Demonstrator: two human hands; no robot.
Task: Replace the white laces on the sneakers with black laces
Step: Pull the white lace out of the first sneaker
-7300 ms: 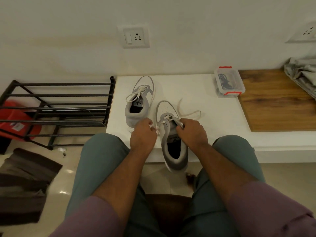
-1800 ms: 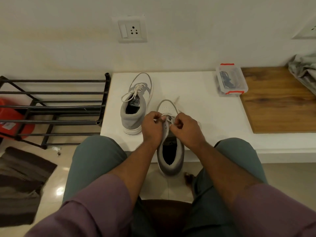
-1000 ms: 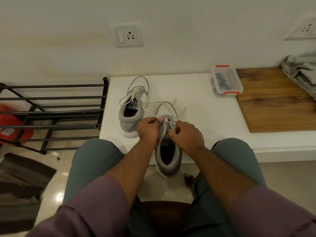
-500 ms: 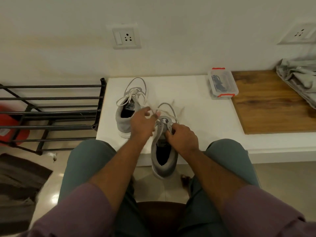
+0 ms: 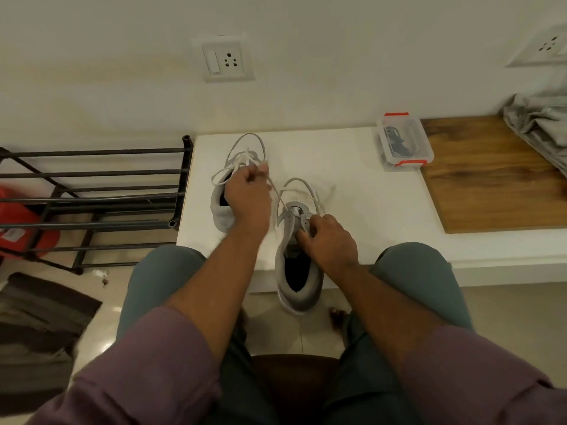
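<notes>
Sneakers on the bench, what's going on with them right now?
A seated person is unlacing the near sneaker, which hangs partly over the edge of the white bench. The left hand pulls a white lace up and to the left out of the eyelets, while the right hand steadies the sneaker at its tongue. The far sneaker still has its white lace. A clear box with dark contents sits closed beyond.
</notes>
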